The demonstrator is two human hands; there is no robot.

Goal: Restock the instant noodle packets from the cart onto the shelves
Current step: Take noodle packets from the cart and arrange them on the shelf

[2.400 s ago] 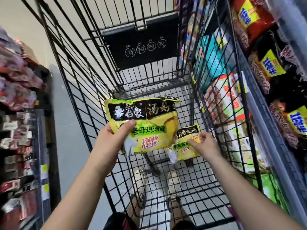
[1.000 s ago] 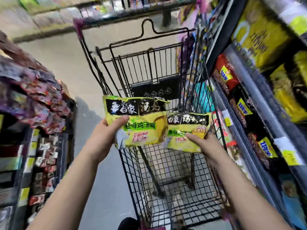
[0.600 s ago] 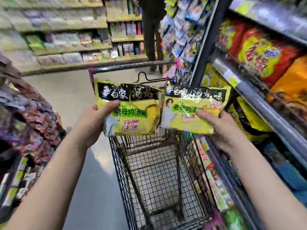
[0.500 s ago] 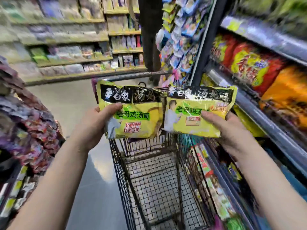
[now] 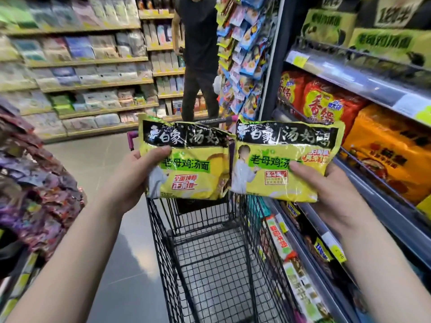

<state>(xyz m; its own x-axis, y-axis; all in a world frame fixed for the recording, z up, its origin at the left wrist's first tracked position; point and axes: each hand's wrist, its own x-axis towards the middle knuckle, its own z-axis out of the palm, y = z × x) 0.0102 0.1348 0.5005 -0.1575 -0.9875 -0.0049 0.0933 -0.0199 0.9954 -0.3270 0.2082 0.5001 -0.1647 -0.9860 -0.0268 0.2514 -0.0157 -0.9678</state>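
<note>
I hold two yellow-and-black instant noodle packets side by side at chest height above the black wire cart (image 5: 205,259). My left hand (image 5: 134,173) grips the left noodle packet (image 5: 191,159) by its left edge, thumb on the front. My right hand (image 5: 326,192) grips the right noodle packet (image 5: 275,164) from its right side and underneath. The cart basket below looks bare. On my right, the noodle shelves (image 5: 363,85) carry red, orange and yellow-green multipacks, with matching yellow-green packs (image 5: 377,40) on the top level.
A person in dark clothes (image 5: 198,57) stands beyond the cart at the aisle's end. Hanging snack packets (image 5: 242,52) line the shelf upright. A heaped display of purple and red packets (image 5: 35,183) fills the left. Stocked shelves (image 5: 81,66) cross the far end.
Both packets came up out of the cart to chest height, and my view lifted from the cart floor to the aisle and the right shelves.
</note>
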